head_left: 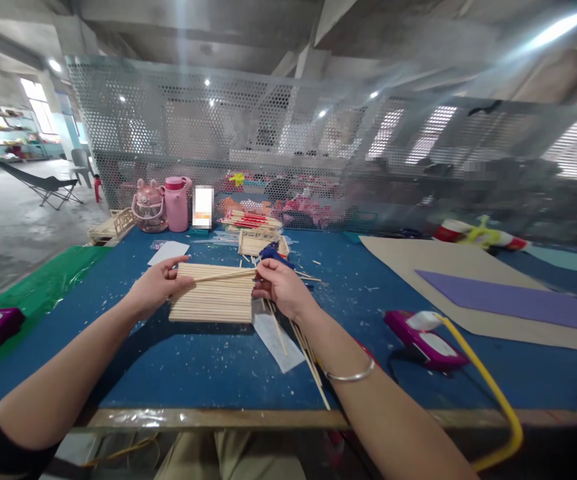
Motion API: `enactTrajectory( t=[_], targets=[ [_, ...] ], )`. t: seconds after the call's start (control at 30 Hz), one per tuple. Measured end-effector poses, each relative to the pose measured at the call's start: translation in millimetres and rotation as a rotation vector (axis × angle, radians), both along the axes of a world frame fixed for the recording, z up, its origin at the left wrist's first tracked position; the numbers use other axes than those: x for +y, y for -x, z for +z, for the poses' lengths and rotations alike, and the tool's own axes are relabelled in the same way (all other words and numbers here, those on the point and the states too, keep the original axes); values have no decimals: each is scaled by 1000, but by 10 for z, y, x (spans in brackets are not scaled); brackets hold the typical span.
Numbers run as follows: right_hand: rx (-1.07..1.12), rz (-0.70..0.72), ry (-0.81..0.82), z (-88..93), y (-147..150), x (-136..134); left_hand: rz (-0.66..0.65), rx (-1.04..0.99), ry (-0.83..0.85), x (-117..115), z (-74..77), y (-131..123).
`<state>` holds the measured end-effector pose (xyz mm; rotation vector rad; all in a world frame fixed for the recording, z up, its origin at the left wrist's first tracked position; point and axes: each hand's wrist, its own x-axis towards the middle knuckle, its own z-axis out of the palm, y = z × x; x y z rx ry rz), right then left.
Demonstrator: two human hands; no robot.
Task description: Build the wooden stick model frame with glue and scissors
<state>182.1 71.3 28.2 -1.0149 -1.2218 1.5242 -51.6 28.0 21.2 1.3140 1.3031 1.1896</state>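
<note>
A thin wooden stick (223, 275) spans between my two hands, slanting slightly up to the right. My left hand (156, 290) pinches its left end, and my right hand (286, 288) grips the right end. Directly beneath lies a flat panel of wooden sticks (211, 308) set side by side on the blue tabletop. The stick runs over the panel's upper part; whether it touches the panel I cannot tell. Just behind my right hand is a dark blue tool (276, 253), partly hidden. Loose sticks (313, 367) lie under and beside my right forearm.
A white paper sheet (279, 343) lies right of the panel. Behind stand a small wooden-stick frame (258, 244), a stick bundle (251, 220) and a pink flask (176, 207). To the right are a purple power strip (426, 340), yellow cable (488, 387) and purple sheet (508, 300).
</note>
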Motion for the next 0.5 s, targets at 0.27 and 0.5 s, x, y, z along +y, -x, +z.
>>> enactTrajectory(
  t=[0.27,0.5],
  targets=[
    [63,-109,-163,44,-16,-28,59,-92,-271,24,-124,-132],
    [65,-147,-170,-31,17,-7,-29,-292,-307,44,-181,-129]
  ],
)
